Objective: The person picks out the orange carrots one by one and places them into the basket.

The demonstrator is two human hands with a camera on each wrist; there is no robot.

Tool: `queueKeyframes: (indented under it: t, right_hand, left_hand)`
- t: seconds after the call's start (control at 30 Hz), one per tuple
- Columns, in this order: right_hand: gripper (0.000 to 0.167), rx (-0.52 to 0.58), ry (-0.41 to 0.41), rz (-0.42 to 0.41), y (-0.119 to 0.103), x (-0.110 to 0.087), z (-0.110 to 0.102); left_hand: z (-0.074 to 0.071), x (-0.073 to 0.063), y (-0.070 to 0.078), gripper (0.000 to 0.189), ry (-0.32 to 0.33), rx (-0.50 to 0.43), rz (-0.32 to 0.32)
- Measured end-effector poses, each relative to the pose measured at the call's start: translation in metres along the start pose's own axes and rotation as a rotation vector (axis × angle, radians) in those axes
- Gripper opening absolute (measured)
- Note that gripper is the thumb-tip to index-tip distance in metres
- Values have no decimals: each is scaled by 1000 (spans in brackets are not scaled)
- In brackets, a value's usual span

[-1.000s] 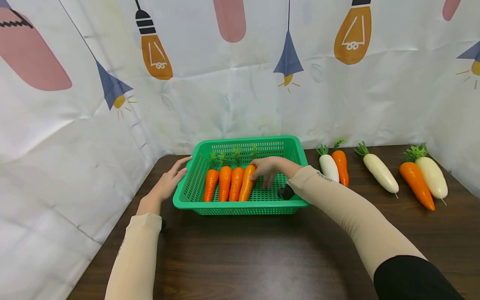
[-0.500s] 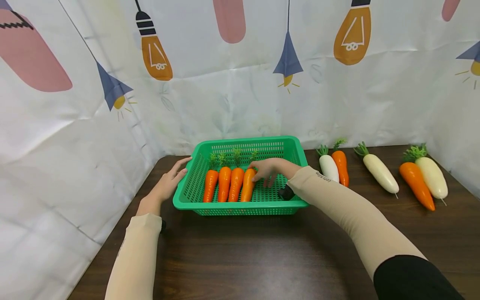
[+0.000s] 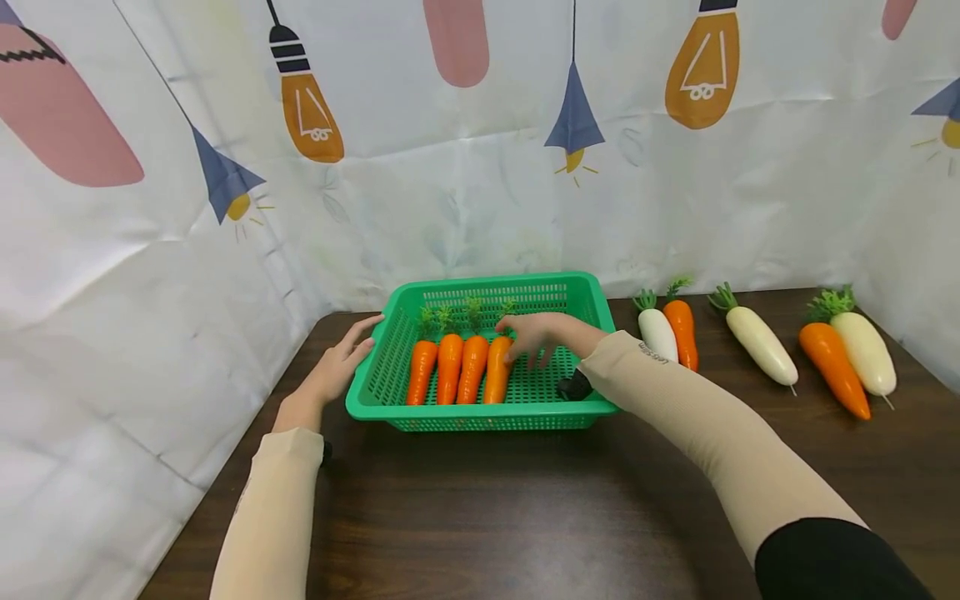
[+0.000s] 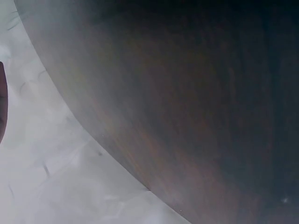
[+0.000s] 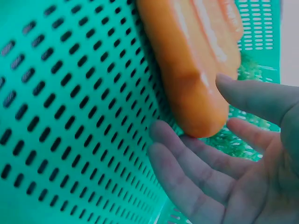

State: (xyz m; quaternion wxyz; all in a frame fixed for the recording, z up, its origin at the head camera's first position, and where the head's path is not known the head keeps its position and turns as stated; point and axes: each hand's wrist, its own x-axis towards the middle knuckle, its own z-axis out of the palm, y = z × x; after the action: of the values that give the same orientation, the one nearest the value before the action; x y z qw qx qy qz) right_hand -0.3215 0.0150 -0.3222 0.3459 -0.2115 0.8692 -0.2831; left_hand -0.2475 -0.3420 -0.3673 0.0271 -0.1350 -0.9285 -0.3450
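Observation:
A green perforated plastic basket (image 3: 480, 412) stands on the dark wood table. Inside, several orange carrots lie side by side, green tops toward the back. The rightmost carrot (image 3: 497, 375) is nearest my right hand (image 3: 538, 335), which hovers over the basket's middle. In the right wrist view its thumb and fingers are spread apart around the top end of that carrot (image 5: 198, 102), with a loose gap between them. My left hand (image 3: 336, 364) rests with extended fingers against the basket's left rim. The left wrist view shows mostly table and a sliver of finger (image 4: 3, 100).
To the basket's right on the table (image 3: 480, 517) lie a small white radish (image 3: 660, 335) beside a carrot (image 3: 681, 333), a longer white radish (image 3: 761, 343), and a carrot (image 3: 834, 369) beside a fat white radish (image 3: 866, 354). A patterned white cloth (image 3: 480, 208) hangs behind.
The rightmost carrot has straightened from a slant to lie nearly parallel with the others. My right hand has loosened from it and risen slightly. The left hand stays put.

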Motion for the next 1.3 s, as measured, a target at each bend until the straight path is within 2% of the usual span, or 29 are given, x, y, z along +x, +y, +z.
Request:
queueKeyframes:
  t: [0.13, 0.27, 0.43, 0.57, 0.73, 1.03, 1.3]
  right_hand:
    - [69, 33, -1, -29, -1, -8, -9]
    - [66, 56, 23, -111, -4, -21, -19]
    - [53, -6, 182, -252, -6, -40, -24]
    - [39, -66, 293, -317, -2, -55, -24]
    - [31, -95, 330, -352, 4, -74, -24]
    - [31, -79, 338, -407, 25, -99, -30]
    - [28, -133, 459, -476, 51, -120, -30]
  left_hand:
    - [0, 0, 1, 56, -6, -3, -2]
    - [-2, 1, 1, 55, -4, 4, 1]
    - [-2, 0, 1, 55, -5, 1, 8]
    - [-2, -1, 2, 55, -4, 4, 4]
    - [-3, -2, 2, 55, -3, 10, 2]
    - [-3, -2, 1, 55, -3, 6, 10]
    - [-3, -2, -1, 55, 4, 8, 3]
